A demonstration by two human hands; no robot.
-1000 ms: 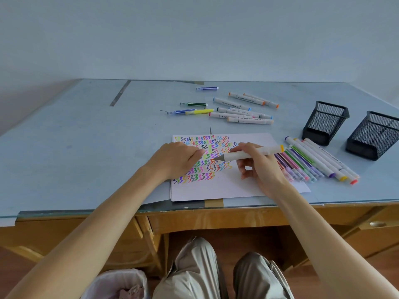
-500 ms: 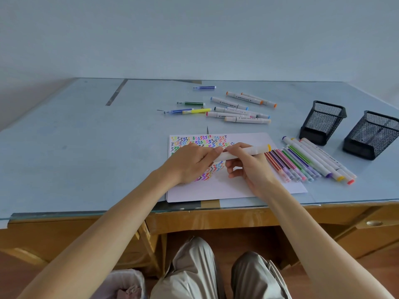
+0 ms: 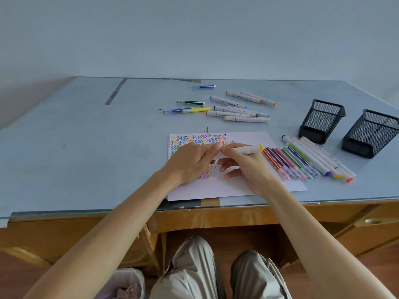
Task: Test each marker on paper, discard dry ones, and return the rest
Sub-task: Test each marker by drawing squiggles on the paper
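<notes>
Over the white paper (image 3: 226, 186), covered in coloured zigzag marks, I hold a white marker with a yellow end (image 3: 248, 149) level in both hands. My right hand (image 3: 248, 167) grips its barrel. My left hand (image 3: 190, 162) pinches its left end, and the tip is hidden under those fingers. A row of several markers (image 3: 302, 160) lies on and beside the paper's right edge. Another group of several markers (image 3: 237, 111) lies scattered further back on the table.
Two black mesh pen holders (image 3: 321, 119) (image 3: 371, 134) stand at the right of the glass-topped table (image 3: 86, 147). A bin with a white liner (image 3: 127, 283) sits on the floor below the table's front edge, left of my knees.
My left hand has left the paper and moved right onto the marker's tip end. The bare tip seen a second ago is now covered by my fingers.
</notes>
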